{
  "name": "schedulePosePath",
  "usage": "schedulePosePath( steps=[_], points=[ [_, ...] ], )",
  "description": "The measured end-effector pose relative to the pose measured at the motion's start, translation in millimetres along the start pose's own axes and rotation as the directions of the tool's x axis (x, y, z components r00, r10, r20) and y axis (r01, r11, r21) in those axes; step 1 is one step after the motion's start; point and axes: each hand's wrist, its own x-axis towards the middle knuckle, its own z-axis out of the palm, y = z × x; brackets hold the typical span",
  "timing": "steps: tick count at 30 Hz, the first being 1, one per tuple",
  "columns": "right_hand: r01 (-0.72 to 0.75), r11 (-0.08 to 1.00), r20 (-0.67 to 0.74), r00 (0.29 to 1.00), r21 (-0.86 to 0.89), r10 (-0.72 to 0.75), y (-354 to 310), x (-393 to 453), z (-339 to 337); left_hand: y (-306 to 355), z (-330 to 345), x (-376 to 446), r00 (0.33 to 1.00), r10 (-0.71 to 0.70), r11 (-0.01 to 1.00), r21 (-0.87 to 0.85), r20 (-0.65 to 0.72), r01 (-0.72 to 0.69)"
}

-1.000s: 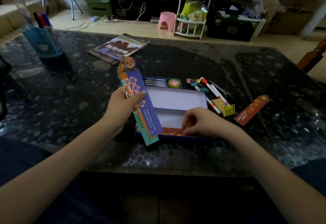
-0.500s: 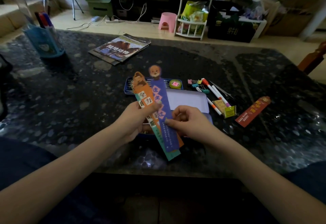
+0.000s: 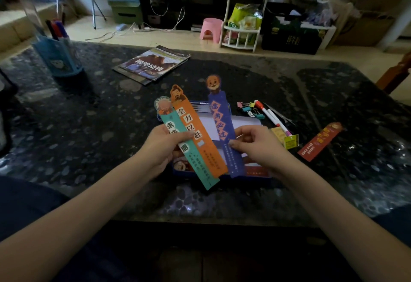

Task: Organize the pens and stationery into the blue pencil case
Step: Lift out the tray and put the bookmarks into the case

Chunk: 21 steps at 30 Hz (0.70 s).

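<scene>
While the open blue metal pencil case lies on the dark speckled stone table directly below both hands, three long paper bookmarks with cartoon heads are held above it. The left hand grips two of them, fingers curled round their middles: the teal bookmark on the left and the orange bookmark overlapping it on the right, both tilted with their tops to the far left. The right hand pinches the purple bookmark between thumb and fingers, apart from the other two at the top and nearly upright. Inside the case a pale lilac panel shows between the bookmarks; its far compartment is largely hidden. Just right of the case lie coloured binder clips, white marker pens with red and pink caps and a small yellow-green packet. Further right a red bookmark lies flat, well apart from the case. At the far left stands a light blue pen holder with pens; a glossy booklet lies far of the case
</scene>
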Motion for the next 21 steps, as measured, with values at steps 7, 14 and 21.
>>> schedulePosePath(
  steps=[7,14,21],
  points=[
    [0.096,0.893,-0.055,0.99,-0.44,-0.134,6,8,-22,24,-20,10,0.974,0.112,0.987,-0.092,-0.196,-0.132],
    [0.13,0.824,0.116,0.99,-0.552,-0.078,7,6,-20,30,-37,21,0.949,0.045,0.975,-0.193,-0.312,-0.11],
    [0.168,0.801,0.182,0.98,-0.574,-0.075,17,5,-7,23,-34,24,0.962,0.014,0.98,-0.189,-0.274,-0.068]
  ],
)
